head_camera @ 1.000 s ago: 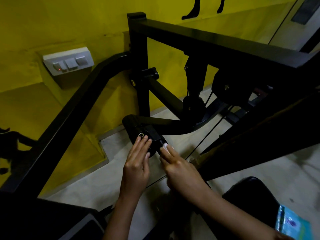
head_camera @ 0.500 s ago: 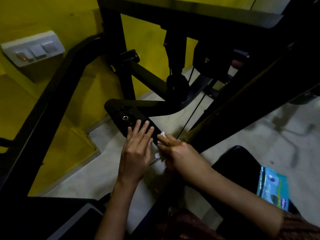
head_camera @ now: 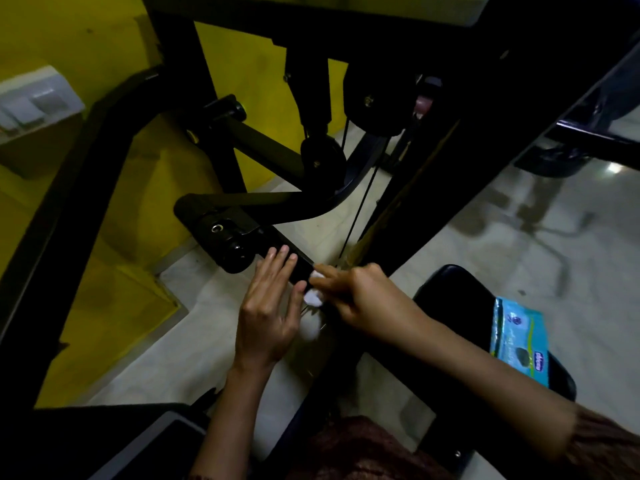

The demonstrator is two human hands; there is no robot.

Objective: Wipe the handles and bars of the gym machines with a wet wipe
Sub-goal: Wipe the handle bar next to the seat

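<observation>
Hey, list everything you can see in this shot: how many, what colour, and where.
machine frame: one, black, spans left to top right
handle: one, black, centre
wet wipe: one, white, at the handle's near end
cable: one clearly seen, black, right of the handle
seat: one, black, lower right
wipes pack: one, blue, on the seat
switch plate: one, white, on the wall at left
wall: yellow, behind the machine
floor: pale, below
left hand: straight fingers resting on the handle
right hand: pinches the wet wipe
</observation>
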